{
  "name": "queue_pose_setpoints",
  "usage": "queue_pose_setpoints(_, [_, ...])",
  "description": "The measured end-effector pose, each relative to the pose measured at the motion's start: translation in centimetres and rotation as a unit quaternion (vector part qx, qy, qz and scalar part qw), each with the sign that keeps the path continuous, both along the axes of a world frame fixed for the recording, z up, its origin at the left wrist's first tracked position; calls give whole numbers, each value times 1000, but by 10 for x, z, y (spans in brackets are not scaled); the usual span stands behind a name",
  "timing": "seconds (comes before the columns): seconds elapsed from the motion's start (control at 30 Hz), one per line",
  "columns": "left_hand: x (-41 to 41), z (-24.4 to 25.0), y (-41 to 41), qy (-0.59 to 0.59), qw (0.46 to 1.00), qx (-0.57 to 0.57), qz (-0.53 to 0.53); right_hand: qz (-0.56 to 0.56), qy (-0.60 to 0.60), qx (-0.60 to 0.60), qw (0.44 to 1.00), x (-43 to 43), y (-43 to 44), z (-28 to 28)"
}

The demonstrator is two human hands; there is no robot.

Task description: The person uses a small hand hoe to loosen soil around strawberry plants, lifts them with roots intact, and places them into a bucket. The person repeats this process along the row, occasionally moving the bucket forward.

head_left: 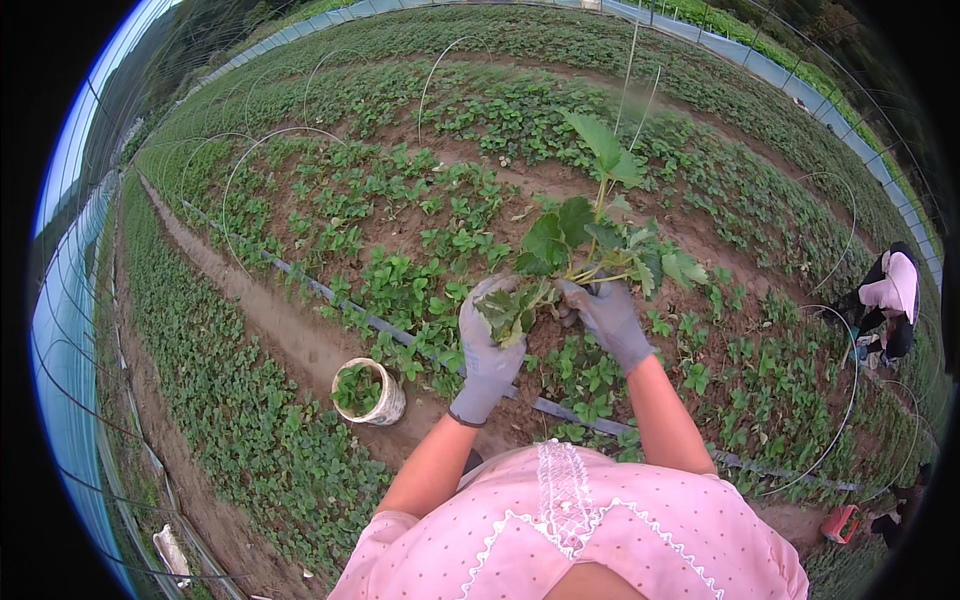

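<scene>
My right hand (613,321), in a grey work glove, grips the base of a leafy strawberry plant (551,238) by its pale stems. The plant's broad toothed leaves fan out above and past the fingers. Close beside it, my left hand (484,360), gloved alike, is closed on a bunch of wilted, yellowish-green leaves (508,309). The left fingertips are partly hidden by those leaves. Both hands are held over a bed of strawberry plants (397,281) and bare brown soil.
A white bucket (391,401) holding green plants stands on the dirt path at left. A dark hose (390,328) runs along the bed's edge. Thin hoops (225,202) arch over the rows. At right, a person (892,292) bends over the plants; a red basket (840,523) sits lower right.
</scene>
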State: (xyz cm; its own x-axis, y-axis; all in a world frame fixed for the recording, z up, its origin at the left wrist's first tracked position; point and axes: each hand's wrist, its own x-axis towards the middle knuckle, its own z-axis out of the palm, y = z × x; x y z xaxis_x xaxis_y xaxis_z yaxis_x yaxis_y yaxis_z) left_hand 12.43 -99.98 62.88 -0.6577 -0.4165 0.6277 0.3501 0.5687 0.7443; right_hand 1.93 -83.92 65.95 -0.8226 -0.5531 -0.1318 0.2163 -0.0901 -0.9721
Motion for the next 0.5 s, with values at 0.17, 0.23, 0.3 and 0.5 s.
queue_pose_setpoints(0.17, [28, 50, 4, 22, 969, -242, 46, -27, 76, -4, 997, 0, -8, 1])
queue_pose_setpoints(0.23, [45, 52, -3, 37, 954, -298, 11, -50, 3, 23, 998, -10, -7, 10])
queue_pose_setpoints(0.3, [48, 34, -7, -74, 946, -314, 19, -49, 2, 55, 997, -18, 1, 14])
queue_pose_setpoints(0.5, [30, -21, -30, -266, 939, 117, -186, -62, 69, 67, 993, -16, -4, 7])
